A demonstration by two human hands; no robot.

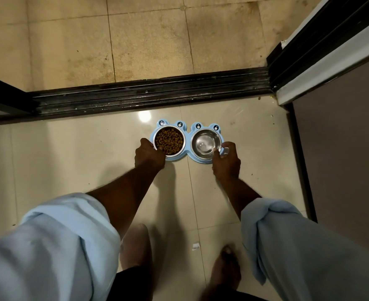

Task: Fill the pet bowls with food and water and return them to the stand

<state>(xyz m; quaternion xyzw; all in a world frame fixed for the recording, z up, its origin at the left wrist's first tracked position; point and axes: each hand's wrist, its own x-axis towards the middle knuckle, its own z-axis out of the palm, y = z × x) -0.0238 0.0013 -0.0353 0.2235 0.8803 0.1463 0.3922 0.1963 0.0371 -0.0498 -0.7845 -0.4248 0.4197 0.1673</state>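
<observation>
A light blue frog-shaped stand (187, 133) lies on the glossy floor tiles just before a door track. Its left socket holds a steel bowl (169, 141) filled with brown kibble. The right socket holds a second steel bowl (205, 144) with clear water in it. My left hand (149, 155) grips the near-left rim of the kibble bowl, thumb over the edge. My right hand (226, 160) holds the near-right rim of the water bowl and the stand's edge. Both bowls sit level in the stand.
A black sliding-door track (148, 94) runs across just beyond the stand, with stained beige tiles behind it. A dark door frame and panel (340, 135) rise on the right. My bare feet (224, 270) stand on the tiles below, beside a small white scrap (195, 246).
</observation>
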